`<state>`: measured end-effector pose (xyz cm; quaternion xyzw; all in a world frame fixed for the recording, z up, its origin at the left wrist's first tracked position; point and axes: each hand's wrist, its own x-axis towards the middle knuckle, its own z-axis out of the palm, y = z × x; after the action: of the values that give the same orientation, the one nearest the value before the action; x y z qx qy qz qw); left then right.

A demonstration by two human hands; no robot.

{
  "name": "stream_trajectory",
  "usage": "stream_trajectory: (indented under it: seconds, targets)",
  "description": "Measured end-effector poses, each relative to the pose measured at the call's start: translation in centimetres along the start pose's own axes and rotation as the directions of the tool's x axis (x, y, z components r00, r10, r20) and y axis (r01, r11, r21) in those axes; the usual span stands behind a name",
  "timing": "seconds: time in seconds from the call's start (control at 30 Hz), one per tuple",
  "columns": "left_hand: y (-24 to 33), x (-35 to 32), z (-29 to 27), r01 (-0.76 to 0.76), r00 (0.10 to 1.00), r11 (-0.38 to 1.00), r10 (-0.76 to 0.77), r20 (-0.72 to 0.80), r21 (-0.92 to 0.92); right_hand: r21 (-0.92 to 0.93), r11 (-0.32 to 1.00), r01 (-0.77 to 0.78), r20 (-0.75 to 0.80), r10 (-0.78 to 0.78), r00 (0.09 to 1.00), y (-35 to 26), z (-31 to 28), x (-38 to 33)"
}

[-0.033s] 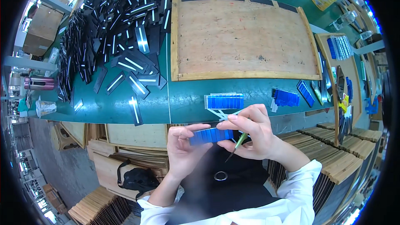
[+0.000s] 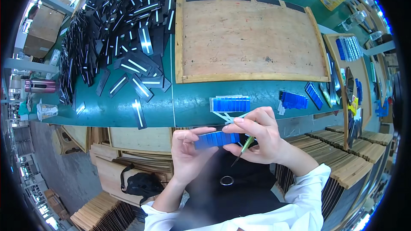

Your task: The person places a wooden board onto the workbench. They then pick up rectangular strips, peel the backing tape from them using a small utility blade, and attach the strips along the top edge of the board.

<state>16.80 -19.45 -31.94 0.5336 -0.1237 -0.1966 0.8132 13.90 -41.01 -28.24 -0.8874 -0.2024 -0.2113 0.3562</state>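
You hold the shiny blue strip of narrow, side-by-side segments [image 2: 217,138] just off the near edge of the green-topped table [image 2: 192,102]. Your left hand [image 2: 187,152] curls round its left end, fingers only a strip's width apart; blur smears the lower contact. Your right hand [image 2: 262,139] pinches the other end, covering it, and also grips a slim green-handled tool [image 2: 247,145], partly hidden by your fingers; its dark tip's shape is unclear. Beyond, by the near edge, lies a similar blue segmented piece [image 2: 231,104]; pale strips beside it disappear behind your right fingers.
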Motion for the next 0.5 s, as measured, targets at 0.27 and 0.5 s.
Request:
stream_trajectory:
  seconds: [0.27,0.5]
  targets:
    - [-0.06,-0.07,-0.13,-0.003,1.0,1.0,0.003,0.005,-0.009,0.015,1.0,0.009,-0.011,-0.009,1.0,0.11,0.04,0.0]
    - [0.14,-0.01,-0.08,-0.018,1.0,1.0,0.018,0.005,0.013,0.014,1.0,0.011,-0.01,-0.011,1.0,0.39,0.29,-0.28]
